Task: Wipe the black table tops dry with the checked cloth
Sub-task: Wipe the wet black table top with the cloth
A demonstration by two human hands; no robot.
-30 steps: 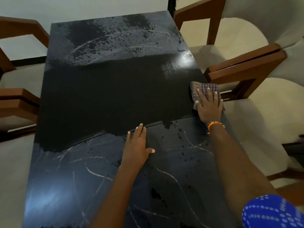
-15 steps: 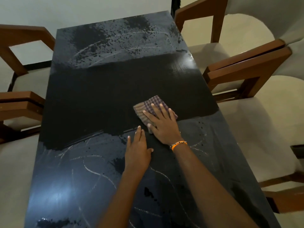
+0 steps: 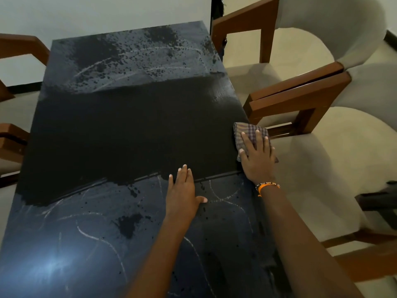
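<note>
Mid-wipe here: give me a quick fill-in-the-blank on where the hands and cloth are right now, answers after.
1. The checked cloth lies under the ____ hand.
2. The cloth sits at the table's ____ edge, next to a wooden chair.
3. The left hand rests flat on the table top and holds ____.
4. The beaded bracelet is worn on the ____ wrist.

Missing words: right; right; nothing; right

Black table top (image 3: 133, 134), checked cloth (image 3: 247, 134) at right edge, w/ wet streaks.
</note>
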